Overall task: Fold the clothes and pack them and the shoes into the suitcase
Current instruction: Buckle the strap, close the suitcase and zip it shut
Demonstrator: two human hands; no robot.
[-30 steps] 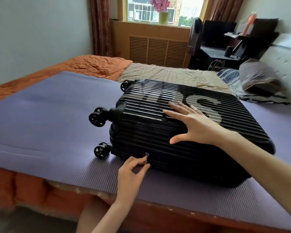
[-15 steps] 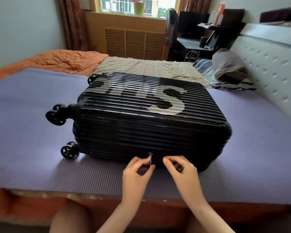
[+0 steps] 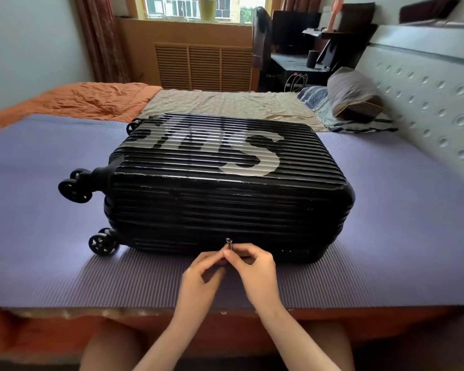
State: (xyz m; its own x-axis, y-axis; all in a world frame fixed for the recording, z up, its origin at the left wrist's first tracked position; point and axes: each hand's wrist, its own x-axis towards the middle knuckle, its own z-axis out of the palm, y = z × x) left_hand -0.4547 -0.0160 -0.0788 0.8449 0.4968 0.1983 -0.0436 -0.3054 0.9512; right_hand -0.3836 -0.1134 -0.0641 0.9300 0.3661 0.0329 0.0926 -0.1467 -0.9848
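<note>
A black ribbed suitcase with large grey letters lies flat and closed on the purple mat, wheels to the left. A small metal zipper pull sticks up at the middle of its near side. My left hand and my right hand meet just below it, fingertips pinched together at the pull. Which hand grips it is hard to tell; both thumbs and forefingers touch there. No clothes or shoes are in view.
The mat covers a bed with an orange quilt at the back left and a beige sheet behind the suitcase. A pillow lies by the padded headboard on the right. My knees show below the bed's edge.
My right hand left the suitcase lid and came down to the zipper pull beside my left hand. The view has shifted so the suitcase is centred and closer.
</note>
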